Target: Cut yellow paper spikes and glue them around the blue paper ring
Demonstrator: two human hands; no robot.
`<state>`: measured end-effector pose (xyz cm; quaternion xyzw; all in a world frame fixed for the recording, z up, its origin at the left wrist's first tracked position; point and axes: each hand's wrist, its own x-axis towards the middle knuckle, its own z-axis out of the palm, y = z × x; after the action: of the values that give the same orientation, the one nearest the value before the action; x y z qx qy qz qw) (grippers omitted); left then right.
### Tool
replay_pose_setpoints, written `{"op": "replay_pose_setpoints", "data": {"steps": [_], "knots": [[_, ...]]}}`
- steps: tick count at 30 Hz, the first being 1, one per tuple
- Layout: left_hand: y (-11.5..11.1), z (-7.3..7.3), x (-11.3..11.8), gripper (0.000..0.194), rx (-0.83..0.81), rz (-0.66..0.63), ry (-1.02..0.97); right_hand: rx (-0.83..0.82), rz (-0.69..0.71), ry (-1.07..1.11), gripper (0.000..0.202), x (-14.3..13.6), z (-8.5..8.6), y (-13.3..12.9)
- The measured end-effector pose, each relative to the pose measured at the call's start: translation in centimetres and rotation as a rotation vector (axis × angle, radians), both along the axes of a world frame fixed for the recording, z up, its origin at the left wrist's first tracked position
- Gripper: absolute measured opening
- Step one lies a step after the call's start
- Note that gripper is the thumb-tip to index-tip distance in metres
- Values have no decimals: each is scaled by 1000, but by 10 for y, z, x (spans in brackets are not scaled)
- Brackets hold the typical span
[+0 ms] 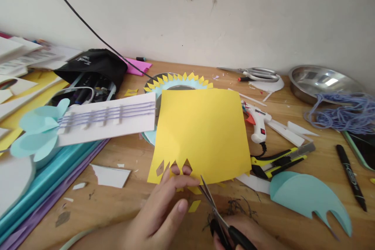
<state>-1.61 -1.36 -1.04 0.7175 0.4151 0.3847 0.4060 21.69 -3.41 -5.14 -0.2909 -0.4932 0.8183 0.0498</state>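
Note:
A yellow paper sheet (205, 133) lies before me, its near left edge notched with diamond-shaped cuts. My left hand (164, 203) grips that edge, index finger on top and other fingers behind, visible through the cuts; the thumb stands apart. My right hand (246, 230) holds scissors (215, 211) by their black handles. The blades are slightly apart, their tips at the sheet's near edge beside my left index finger. A small yellow diamond (194, 206) lies just below the edge. Beyond the sheet, a round piece carries a row of yellow points (187, 78) along a light-blue band.
At left lie a white strip with purple strings (129, 119), light-blue paper petals (38, 125) and a black marker bag (96, 66). At right are a glue gun (259, 125), a yellow-black utility knife (278, 162), a light-blue paper piece (307, 193), a black marker (351, 177) and a metal bowl (299, 90).

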Motion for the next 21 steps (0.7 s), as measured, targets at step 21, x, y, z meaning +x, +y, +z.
{"op": "replay_pose_setpoints", "data": {"steps": [21], "knots": [[8,13,9,26,64,-22,76,46,-51,6,83,0,13,0]]}}
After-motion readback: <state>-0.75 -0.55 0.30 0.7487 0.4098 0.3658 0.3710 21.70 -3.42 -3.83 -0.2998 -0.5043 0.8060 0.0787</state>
